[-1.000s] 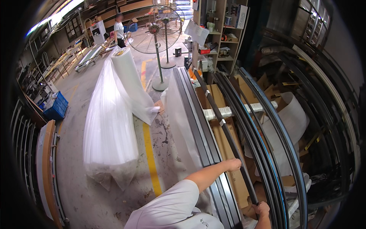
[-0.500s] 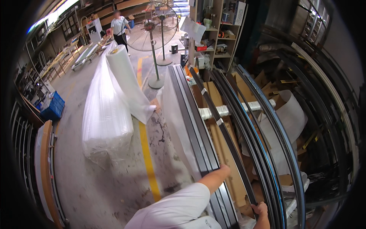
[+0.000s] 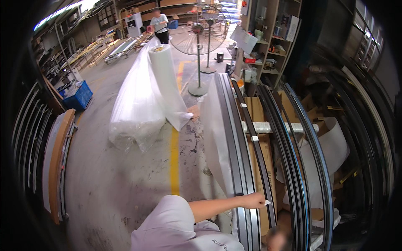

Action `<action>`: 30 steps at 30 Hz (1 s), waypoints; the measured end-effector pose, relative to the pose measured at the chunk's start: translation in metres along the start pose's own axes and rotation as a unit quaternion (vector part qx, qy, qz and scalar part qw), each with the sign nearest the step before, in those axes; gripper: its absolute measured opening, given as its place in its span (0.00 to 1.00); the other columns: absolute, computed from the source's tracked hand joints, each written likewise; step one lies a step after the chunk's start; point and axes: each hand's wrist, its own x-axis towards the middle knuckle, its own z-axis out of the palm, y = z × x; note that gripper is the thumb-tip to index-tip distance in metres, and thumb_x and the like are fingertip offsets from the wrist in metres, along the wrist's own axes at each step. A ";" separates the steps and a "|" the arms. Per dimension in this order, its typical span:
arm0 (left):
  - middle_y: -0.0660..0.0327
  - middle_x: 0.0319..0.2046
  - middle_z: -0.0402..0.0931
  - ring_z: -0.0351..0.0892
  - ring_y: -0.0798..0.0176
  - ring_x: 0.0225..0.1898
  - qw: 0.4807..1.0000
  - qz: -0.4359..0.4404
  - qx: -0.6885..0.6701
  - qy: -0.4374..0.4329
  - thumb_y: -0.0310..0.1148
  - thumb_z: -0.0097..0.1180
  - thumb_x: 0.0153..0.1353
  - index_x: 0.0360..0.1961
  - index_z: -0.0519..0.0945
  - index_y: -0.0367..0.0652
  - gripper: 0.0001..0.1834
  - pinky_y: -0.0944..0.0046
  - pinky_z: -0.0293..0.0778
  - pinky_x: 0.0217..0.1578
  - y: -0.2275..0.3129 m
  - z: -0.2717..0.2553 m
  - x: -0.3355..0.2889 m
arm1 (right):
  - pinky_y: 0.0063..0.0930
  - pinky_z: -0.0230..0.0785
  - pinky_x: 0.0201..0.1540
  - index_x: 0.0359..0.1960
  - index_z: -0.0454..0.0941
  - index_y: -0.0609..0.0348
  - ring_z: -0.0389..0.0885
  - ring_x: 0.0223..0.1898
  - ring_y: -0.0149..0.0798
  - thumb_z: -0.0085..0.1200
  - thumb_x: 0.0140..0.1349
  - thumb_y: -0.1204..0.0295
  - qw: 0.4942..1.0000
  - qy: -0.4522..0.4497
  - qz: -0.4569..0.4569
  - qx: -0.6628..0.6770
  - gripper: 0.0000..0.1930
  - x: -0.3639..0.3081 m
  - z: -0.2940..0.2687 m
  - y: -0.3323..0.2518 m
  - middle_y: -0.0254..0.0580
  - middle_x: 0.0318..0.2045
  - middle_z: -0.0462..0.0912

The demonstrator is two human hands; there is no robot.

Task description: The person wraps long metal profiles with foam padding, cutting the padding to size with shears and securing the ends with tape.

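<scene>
My left hand point(image 3: 253, 201) reaches across the silver-and-grey metal profiles point(image 3: 235, 167). Its fingers are closed, and a small white piece point(image 3: 267, 202) shows at their tips, over the narrow dark profile point(image 3: 260, 161). Two similar white pieces, a far one point(image 3: 243, 105) and a nearer one point(image 3: 255, 138), sit on that same dark profile. At the bottom edge my right hand point(image 3: 279, 239) is blurred, close to the near end of the dark profile. Its fingers cannot be made out.
More long dark profiles point(image 3: 289, 167) lie to the right, over a white-wrapped crossbar point(image 3: 261, 127) and cardboard point(image 3: 264, 167). A plastic-wrapped bundle point(image 3: 136, 108) and a white film roll point(image 3: 163, 71) stand on the floor ahead, near pedestal fans point(image 3: 198, 90). A person point(image 3: 159, 24) stands farther back.
My left hand has shifted across to the dark profile, a white piece now showing at its fingertips. My right hand, earlier gripping the dark profile, has moved lower and blurred. The view has turned left.
</scene>
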 end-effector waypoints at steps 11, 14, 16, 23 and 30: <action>0.66 0.24 0.78 0.75 0.73 0.29 0.908 -0.091 -0.352 0.208 0.34 0.58 0.71 0.30 0.82 0.34 0.14 0.67 0.73 0.34 0.081 0.038 -0.154 | 0.40 0.77 0.45 0.53 0.82 0.71 0.85 0.41 0.46 0.56 0.72 0.61 0.764 0.114 -0.202 0.602 0.21 -0.091 -0.198 -0.110 0.57 0.45 0.87; 0.70 0.26 0.76 0.69 0.77 0.31 0.902 -0.052 -0.363 0.227 0.29 0.58 0.68 0.35 0.84 0.33 0.09 0.68 0.69 0.33 0.111 0.054 -0.166 | 0.29 0.73 0.38 0.41 0.84 0.64 0.82 0.33 0.36 0.46 0.78 0.60 0.664 0.142 -0.158 0.717 0.20 -0.073 -0.161 -0.184 0.43 0.33 0.86; 0.71 0.23 0.70 0.66 0.76 0.29 0.906 -0.049 -0.312 0.281 0.28 0.57 0.66 0.31 0.81 0.33 0.09 0.67 0.65 0.30 0.103 0.066 -0.174 | 0.27 0.71 0.45 0.51 0.79 0.66 0.79 0.42 0.33 0.40 0.82 0.60 0.781 0.024 -0.216 0.585 0.20 -0.127 -0.240 -0.208 0.41 0.42 0.83; 0.70 0.25 0.70 0.65 0.75 0.33 0.882 0.036 -0.409 0.230 0.27 0.55 0.67 0.34 0.81 0.32 0.08 0.65 0.66 0.36 0.107 -0.001 -0.203 | 0.32 0.71 0.34 0.32 0.73 0.62 0.74 0.28 0.36 0.44 0.78 0.63 0.623 0.124 -0.172 0.753 0.17 -0.098 -0.251 -0.257 0.41 0.31 0.77; 0.64 0.20 0.72 0.67 0.71 0.27 0.945 0.015 -0.255 0.205 0.26 0.56 0.62 0.29 0.79 0.30 0.08 0.62 0.66 0.32 0.060 -0.134 -0.261 | 0.28 0.74 0.42 0.44 0.78 0.66 0.78 0.37 0.34 0.56 0.74 0.65 0.660 0.054 -0.259 0.703 0.13 -0.100 -0.313 -0.377 0.38 0.34 0.81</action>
